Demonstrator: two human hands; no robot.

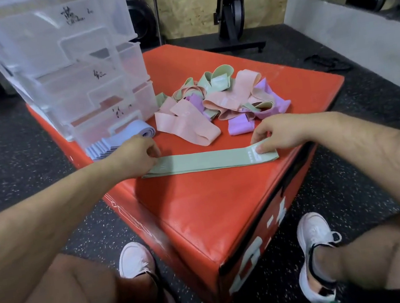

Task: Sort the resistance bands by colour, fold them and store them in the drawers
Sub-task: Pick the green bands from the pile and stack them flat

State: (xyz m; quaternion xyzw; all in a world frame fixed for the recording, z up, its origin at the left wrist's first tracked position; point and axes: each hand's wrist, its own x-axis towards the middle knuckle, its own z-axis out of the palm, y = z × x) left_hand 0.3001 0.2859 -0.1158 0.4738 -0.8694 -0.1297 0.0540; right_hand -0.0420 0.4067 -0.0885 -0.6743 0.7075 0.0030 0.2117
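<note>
Two hands are working one green band (205, 161), which is lying flat and stretched out across the red padded box (203, 211). The left hand (139, 155) is pinching the band's left end with curled fingers, and the right hand (279, 135) is gripping the right end, its thumb pressing on the white label there. The whole band is spanning the gap between the two grips, touching both. Each grip is sitting close to a side edge of the box, the right one almost at the edge. On the person's side of the hands, a broad stretch of bare red surface is running down to the box's near corner. Beyond the hands, only a narrow strip of red is separating the band from one tangled pile (214, 96) of pink, green and purple bands; how many are lying in it cannot be counted. One pink band (184, 127) is trailing out of the pile toward the left hand, and one folded purple piece (240, 124) is resting just beyond the right hand. Just beyond the left hand, one stack of folded blue bands (114, 144) is lying, touching the front of one clear drawer unit (70, 67), which is showing three drawers with handwritten marks.
</note>
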